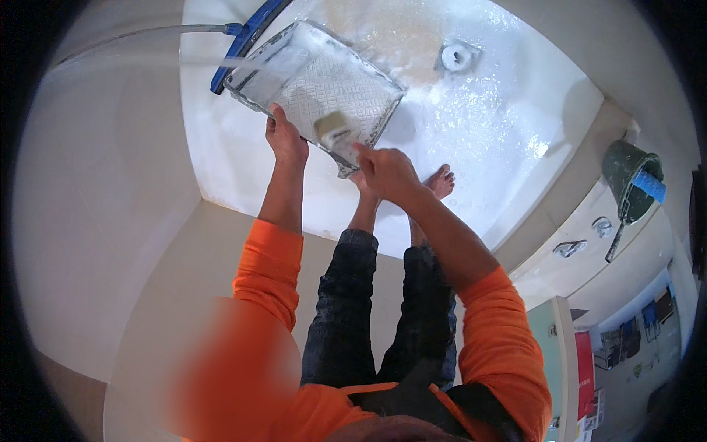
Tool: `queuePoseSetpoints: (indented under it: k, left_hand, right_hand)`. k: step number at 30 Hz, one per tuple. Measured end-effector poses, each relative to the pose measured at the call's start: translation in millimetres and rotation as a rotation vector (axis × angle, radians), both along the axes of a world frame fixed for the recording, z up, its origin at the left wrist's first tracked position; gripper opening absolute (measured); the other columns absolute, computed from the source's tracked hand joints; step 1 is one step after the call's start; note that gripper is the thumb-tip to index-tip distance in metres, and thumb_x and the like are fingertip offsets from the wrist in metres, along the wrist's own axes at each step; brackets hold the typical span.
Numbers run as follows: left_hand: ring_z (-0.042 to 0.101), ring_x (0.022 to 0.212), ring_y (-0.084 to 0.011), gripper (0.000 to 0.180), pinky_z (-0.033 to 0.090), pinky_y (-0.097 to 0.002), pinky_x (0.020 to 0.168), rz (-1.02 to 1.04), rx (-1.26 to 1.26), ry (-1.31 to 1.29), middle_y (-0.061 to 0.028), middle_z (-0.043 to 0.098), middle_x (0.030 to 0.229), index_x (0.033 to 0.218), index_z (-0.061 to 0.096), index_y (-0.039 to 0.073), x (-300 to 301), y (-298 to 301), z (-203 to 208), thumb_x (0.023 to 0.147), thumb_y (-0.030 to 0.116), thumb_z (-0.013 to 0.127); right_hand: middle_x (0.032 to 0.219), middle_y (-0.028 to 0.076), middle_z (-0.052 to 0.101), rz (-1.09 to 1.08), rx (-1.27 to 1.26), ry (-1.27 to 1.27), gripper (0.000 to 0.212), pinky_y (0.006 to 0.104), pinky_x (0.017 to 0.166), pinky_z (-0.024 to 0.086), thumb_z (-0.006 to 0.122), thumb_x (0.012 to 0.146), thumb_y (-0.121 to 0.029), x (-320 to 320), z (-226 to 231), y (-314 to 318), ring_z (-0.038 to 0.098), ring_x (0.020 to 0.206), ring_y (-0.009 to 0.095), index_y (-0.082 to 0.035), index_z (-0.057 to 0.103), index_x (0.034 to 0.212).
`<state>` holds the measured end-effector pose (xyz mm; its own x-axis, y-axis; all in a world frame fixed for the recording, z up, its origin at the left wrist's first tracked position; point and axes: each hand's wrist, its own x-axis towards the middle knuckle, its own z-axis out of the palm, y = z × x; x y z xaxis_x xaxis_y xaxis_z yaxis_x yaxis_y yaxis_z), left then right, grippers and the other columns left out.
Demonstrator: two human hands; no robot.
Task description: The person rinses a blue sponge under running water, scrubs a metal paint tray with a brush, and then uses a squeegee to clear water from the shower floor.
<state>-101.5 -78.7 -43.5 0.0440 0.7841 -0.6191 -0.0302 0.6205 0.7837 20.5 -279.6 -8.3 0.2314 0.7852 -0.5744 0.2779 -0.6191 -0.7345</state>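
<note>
A paint-smeared roller tray (309,85) with a ribbed bottom is tilted above the wet white shower floor. My left hand (286,138) grips its near left edge, with the thumb on top of the rim. In my right hand (387,173) is a brush (335,127) with a pale yellowish block of bristles. The brush lies against the tray's near right part, and my fingers are closed around its handle, which they mostly hide. A stream of water (184,64) comes in from the left and lands in the tray.
A blue floor squeegee (247,44) lies beyond the tray at the left. Foamy water surrounds a round white drain (456,57). On the right ledge are a dark green bucket (622,166) with a blue paint roller (649,187) and metal taps (571,248). My bare feet (442,180) stand below the tray.
</note>
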Motion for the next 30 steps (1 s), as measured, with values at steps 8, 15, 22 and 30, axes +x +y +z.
queuePoseSetpoints:
  k: [8, 15, 22, 30]
  left_hand:
    - [0.060, 0.107, -0.0265, 0.047, 0.052, -0.0385, 0.091, -0.043, -0.013, 0.107, -0.0147, 0.059, 0.118, 0.123, 0.045, -0.001, 7.2, 19.8, -6.6, 0.100, 0.038, 0.053]
    - [0.061, 0.102, -0.0268, 0.042, 0.053, -0.0380, 0.087, -0.043, 0.051, 0.072, -0.0148, 0.059, 0.117, 0.121, 0.044, -0.002, 25.7, 1.5, -6.1, 0.099, 0.033, 0.053]
    - [0.059, 0.102, -0.0267, 0.030, 0.049, -0.0381, 0.091, 0.030, 0.208, 0.196, -0.0161, 0.057, 0.118, 0.122, 0.044, -0.002, -7.3, 1.8, 8.4, 0.095, 0.008, 0.052]
    - [0.057, 0.103, -0.0226, 0.035, 0.046, -0.0332, 0.092, -0.146, 0.338, 0.329, -0.0141, 0.058, 0.116, 0.125, 0.046, -0.003, -31.0, -21.8, 21.1, 0.091, 0.003, 0.051]
  right_hand:
    - [0.076, 0.012, 0.066, 0.174, 0.260, -0.034, 0.032, 0.0430, 0.070, 0.052, 0.055, 0.094, -0.024, 53.6, -26.9, -4.8, 0.065, 0.070, 0.029, -0.024, 0.065, 0.124]
    - [0.089, 0.020, 0.068, -0.006, 0.223, -0.086, 0.030, 0.0450, 0.078, 0.052, 0.053, 0.093, -0.025, 28.9, -33.9, 113.5, 0.066, 0.083, 0.037, -0.020, 0.068, 0.118]
    - [0.098, 0.019, 0.069, 0.013, -0.043, -0.089, 0.030, 0.0482, 0.084, 0.051, 0.049, 0.092, -0.023, 64.4, -48.6, 5.2, 0.066, 0.092, 0.037, -0.013, 0.070, 0.111]
    - [0.094, 0.022, 0.068, -0.325, 0.052, 0.014, 0.029, 0.0473, 0.080, 0.053, 0.049, 0.092, -0.024, 30.4, -89.9, 106.0, 0.066, 0.089, 0.040, -0.007, 0.071, 0.101]
